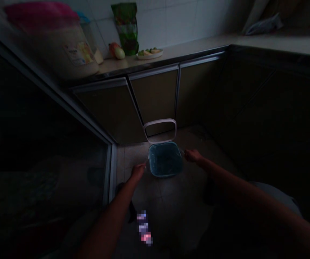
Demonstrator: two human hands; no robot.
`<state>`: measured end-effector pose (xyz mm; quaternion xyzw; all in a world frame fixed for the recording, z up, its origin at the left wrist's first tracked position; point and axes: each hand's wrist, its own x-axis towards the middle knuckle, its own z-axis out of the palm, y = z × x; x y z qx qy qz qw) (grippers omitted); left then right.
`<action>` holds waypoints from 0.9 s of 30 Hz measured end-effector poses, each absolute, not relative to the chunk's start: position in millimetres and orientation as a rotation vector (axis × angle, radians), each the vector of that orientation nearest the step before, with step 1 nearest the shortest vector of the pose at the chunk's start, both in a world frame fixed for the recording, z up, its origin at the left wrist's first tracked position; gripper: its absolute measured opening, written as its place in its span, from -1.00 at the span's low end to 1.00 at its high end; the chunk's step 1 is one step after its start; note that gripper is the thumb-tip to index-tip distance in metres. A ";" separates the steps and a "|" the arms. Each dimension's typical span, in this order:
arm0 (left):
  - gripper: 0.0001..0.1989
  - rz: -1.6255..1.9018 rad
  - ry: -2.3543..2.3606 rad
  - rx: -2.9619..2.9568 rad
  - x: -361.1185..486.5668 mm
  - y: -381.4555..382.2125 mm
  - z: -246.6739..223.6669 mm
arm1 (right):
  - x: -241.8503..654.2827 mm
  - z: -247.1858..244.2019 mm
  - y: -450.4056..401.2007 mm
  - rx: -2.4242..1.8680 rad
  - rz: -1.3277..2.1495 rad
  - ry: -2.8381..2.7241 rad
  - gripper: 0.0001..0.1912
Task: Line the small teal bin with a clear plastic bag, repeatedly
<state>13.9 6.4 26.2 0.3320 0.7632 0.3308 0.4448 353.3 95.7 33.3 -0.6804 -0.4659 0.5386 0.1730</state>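
A square, blue-tinted plastic container [165, 159] sits low over the tiled floor [133, 158], its inside dark and hard to read. A white-rimmed lid [159, 131] stands up from its far edge, with the cabinet front showing through its frame. My left hand [138, 172] is at the container's left side, and my right hand [194, 155] reaches its right side. Both seem to pinch thin tabs or handles at its edges. The dim light hides the exact grip.
Cabinets with metal-trimmed doors [155, 97] stand ahead under a counter [171, 54] holding a pink-lidded bin [52, 39], a green bag [125, 28] and a plate of food [149, 54]. A metal door frame [113, 172] runs along the left. A pixelated item [144, 227] lies below.
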 end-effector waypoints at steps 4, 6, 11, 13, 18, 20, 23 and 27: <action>-0.73 0.922 1.874 0.872 17.1 -6.4 49.8 | 346.6 60.3 83.5 -1.883 1.565 -1.308 -0.66; -0.65 0.969 1.820 0.814 20.1 -12.9 66.0 | 342.7 81.4 76.9 -1.809 1.601 -1.282 -0.69; -0.44 1.145 1.571 0.659 28.0 -29.8 115.1 | 339.7 143.3 62.2 -1.604 1.638 -1.261 -0.73; -0.41 1.216 1.493 0.688 28.4 -38.1 136.6 | 344.1 167.2 57.1 -1.544 1.629 -1.314 -0.71; -0.42 1.269 1.408 0.816 22.9 -72.8 188.1 | 371.0 224.2 34.8 -1.463 1.559 -1.561 -0.63; -0.45 1.256 1.396 0.855 19.8 -92.3 205.9 | 385.8 244.6 20.2 -1.449 1.547 -1.673 -0.59; -0.47 1.206 1.386 0.923 13.7 -121.5 228.6 | 407.0 270.3 -5.7 -1.402 1.554 -1.802 -0.55; -0.45 1.076 1.474 1.085 2.6 -151.5 252.3 | 428.2 296.3 -42.1 -1.368 1.610 -1.835 -0.49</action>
